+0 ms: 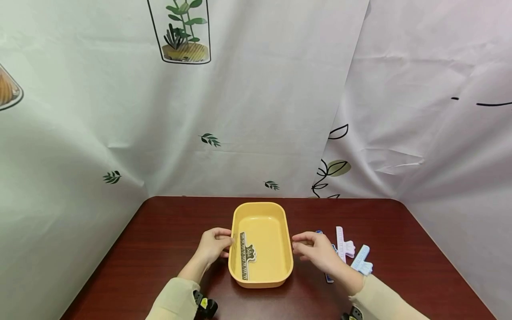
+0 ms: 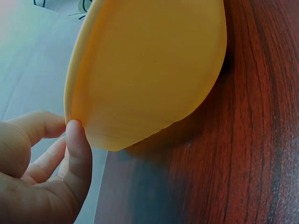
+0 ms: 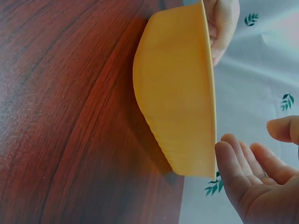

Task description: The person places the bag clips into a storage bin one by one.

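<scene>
A yellow rectangular plastic bin [image 1: 272,253] with rounded corners stands in the middle of the table. Inside it, along the left wall, lies a dark brown ruler-shaped clip [image 1: 244,258] with a bear-like grip. My left hand [image 1: 212,245] pinches the bin's left rim; in the left wrist view a fingertip [image 2: 74,128] presses against the outer wall. On the other side my right hand [image 1: 316,250] holds nothing, its fingers loosely bent and the fingertips close by the right rim.
Right of the bin lie a lavender ruler clip [image 1: 341,242] and a light blue one [image 1: 362,258]. A dark blue clip [image 1: 329,279] is mostly hidden under my right hand and forearm. The dark red wooden table [image 1: 180,218] meets a white patterned curtain [image 1: 256,111] at its back edge.
</scene>
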A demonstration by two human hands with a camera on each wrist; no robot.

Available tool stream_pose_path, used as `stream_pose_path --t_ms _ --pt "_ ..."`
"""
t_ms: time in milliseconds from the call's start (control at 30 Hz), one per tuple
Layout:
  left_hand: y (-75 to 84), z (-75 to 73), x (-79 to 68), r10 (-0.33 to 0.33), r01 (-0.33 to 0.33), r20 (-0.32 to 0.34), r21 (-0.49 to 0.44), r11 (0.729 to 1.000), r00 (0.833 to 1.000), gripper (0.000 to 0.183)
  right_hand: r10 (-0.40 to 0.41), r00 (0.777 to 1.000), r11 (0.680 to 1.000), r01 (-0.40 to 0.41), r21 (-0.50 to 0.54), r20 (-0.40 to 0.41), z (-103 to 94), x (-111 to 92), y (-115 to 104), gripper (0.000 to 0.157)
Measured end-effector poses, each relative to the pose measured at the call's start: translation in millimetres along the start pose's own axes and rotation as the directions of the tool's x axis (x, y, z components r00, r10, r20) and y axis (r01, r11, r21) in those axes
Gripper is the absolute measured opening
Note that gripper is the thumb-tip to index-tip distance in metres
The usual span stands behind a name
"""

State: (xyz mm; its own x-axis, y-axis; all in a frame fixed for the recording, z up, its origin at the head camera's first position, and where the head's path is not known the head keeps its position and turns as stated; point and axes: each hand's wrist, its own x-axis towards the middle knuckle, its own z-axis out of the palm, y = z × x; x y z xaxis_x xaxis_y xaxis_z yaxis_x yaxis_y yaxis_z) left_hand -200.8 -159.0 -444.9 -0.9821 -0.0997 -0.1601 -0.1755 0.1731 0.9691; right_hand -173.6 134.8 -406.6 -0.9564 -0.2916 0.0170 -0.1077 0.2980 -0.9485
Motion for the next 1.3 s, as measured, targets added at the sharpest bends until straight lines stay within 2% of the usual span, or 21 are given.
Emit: stream_pose_path --t_ms 433,733,967,1300 --pt "0.7 0.2 -0.3 -0.001 0.001 -0.003 -0.002 1.000 1.000 0.029 0.022 0.999 0.999 -0.024 -0.041 -0.027 -5.6 -3.3 3.7 0.033" --pt "0.3 0.4 0.1 0.000 0.000 -0.005 -0.006 1.000 1.000 0.029 0.067 0.997 0.994 -0.070 -0.089 -0.034 -10.1 -3.5 6.3 0.033" --pt "0.4 -1.0 -1.6 -0.005 0.005 0.002 0.001 1.000 1.000 0.030 0.043 0.999 0.991 -0.047 -0.122 -0.034 -15.0 -5.4 11.4 0.033" --pt "3.7 -0.7 -3.0 -0.013 0.013 0.008 0.006 1.000 1.000 0.033 0.074 0.996 0.985 -0.081 -0.152 -0.050 -22.2 -6.5 15.0 0.035"
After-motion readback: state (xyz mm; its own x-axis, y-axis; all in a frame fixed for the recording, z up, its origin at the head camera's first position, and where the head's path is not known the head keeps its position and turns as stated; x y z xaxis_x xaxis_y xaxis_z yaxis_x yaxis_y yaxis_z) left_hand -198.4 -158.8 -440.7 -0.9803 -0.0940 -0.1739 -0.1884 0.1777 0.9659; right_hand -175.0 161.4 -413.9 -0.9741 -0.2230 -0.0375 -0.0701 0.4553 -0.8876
